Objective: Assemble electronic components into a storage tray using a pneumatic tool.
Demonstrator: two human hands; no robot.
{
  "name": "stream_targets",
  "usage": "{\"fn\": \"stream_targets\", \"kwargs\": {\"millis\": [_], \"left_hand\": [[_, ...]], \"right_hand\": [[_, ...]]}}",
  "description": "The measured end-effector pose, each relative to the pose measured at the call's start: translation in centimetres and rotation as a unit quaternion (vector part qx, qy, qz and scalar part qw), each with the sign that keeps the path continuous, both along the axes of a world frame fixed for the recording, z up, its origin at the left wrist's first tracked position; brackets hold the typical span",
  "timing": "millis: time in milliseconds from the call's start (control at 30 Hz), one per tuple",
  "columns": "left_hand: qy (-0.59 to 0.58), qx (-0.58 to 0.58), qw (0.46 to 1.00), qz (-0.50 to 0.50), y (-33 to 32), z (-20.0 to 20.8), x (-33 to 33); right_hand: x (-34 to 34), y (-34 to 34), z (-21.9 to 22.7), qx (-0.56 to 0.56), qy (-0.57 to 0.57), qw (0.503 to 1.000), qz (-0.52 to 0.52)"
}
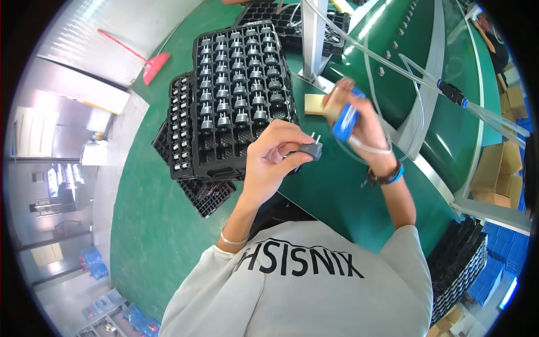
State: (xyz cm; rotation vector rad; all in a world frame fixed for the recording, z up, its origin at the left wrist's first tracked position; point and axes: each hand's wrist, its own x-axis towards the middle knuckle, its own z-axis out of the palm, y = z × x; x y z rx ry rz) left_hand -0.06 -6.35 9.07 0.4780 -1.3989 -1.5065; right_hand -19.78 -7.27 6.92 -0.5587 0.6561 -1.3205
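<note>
Between the thumb and fingers of my left hand [269,157] is a small dark grey power plug [313,149], its two metal pins pointing up and away. My right hand [368,135], smeared by motion, is closed around a blue hand-held tool [345,121] with a whitish patch. The tool is to the right of the plug and apart from it; its exact kind is too blurred to tell. Beyond my left hand lies a black tray [222,169] holding rows of similar plugs, pins up. Several pockets in its nearest rows hold no plug.
A pale yellow block [314,104] lies by a white metal post [313,42]. Hoses run from the post to a black connector [451,91]. At right, small parts sit on a green conveyor belt [455,126]. Stacked black trays [460,264] and cardboard boxes [494,177] stand farther right.
</note>
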Motion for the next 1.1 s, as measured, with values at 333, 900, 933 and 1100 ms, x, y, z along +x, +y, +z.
{"fn": "stream_targets", "kwargs": {"millis": [333, 900, 933, 1100], "left_hand": [[-0.055, -0.039, 0.997, 0.047, 1.5, 0.2, -0.5], [-0.538, -0.275, 0.757, 0.249, -4.8, -1.3, 2.6], [-0.529, -0.270, 0.761, 0.260, -4.7, -1.3, 2.7], [-0.436, -0.144, 0.854, 0.244, -3.8, 0.2, 3.3]], "right_hand": [[2.3, 3.6, 2.6, -0.038, 0.114, 0.991, 0.063], [-3.1, -3.3, -7.9, -0.146, 0.695, 0.693, -0.124], [-3.1, -3.3, -7.8, -0.143, 0.696, 0.693, -0.126], [-3.5, -3.5, -7.8, -0.211, 0.660, 0.702, -0.168]]}}
